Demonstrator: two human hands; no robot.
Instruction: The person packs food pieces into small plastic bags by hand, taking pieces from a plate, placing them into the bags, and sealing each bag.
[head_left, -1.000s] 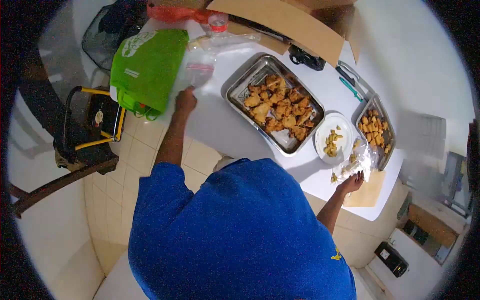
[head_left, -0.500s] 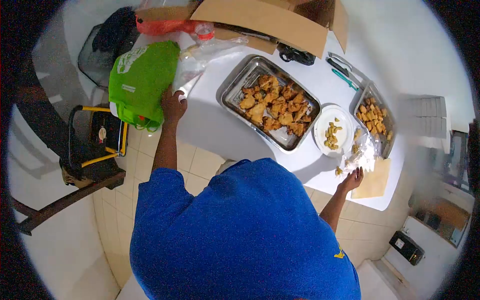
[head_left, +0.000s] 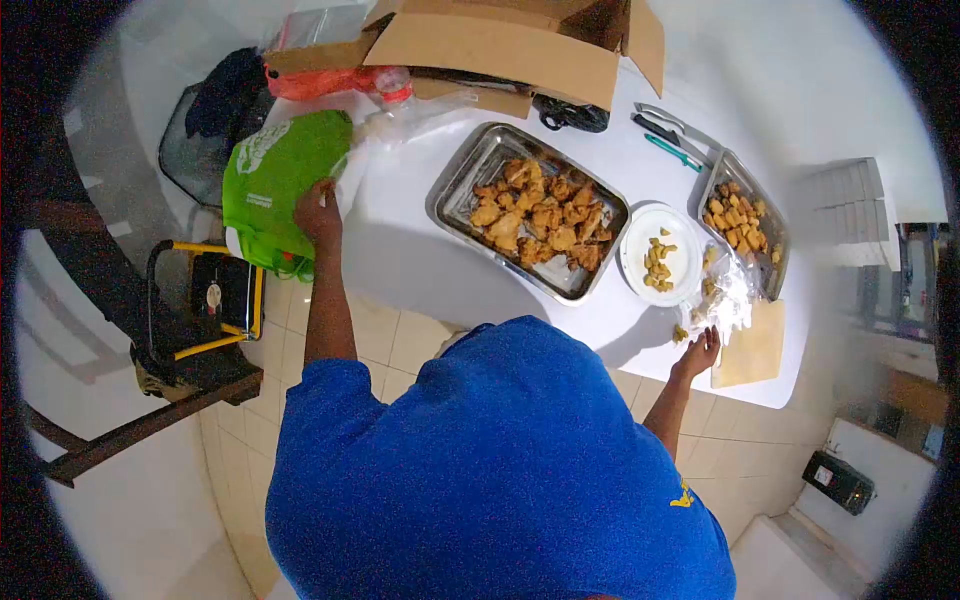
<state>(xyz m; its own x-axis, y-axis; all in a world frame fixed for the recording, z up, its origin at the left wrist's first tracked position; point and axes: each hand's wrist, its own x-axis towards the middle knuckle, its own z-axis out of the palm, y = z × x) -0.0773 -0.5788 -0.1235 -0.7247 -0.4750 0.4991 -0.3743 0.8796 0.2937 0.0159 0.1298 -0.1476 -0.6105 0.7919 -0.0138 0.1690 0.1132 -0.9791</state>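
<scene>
My left hand [head_left: 318, 212] is closed at the right edge of the green bag [head_left: 275, 185]; what its fingers pinch is too small to make out. Clear plastic [head_left: 405, 120] lies just beyond it. On the other side, my right hand [head_left: 703, 350] has its fingers apart, beside a clear plastic bag [head_left: 728, 295] with food pieces. Fried pieces [head_left: 545, 218] fill much of the large metal tray [head_left: 455, 205]. Small pieces sit on a white plate [head_left: 660, 222]. Golden chunks [head_left: 738, 218] are in the smaller tray [head_left: 777, 265].
An open cardboard box [head_left: 490, 50] stands at the back, near a red-topped jar [head_left: 395, 90] and a black bag [head_left: 572, 113]. Knives [head_left: 670, 135] lie at the back right. A tan board [head_left: 752, 345] is at the right edge; a yellow-black frame [head_left: 205, 300] stands left.
My left hand has moved left from a clear zip bag onto the green bag's edge. My right hand stays by the plastic bag. The whole view has shifted slightly.
</scene>
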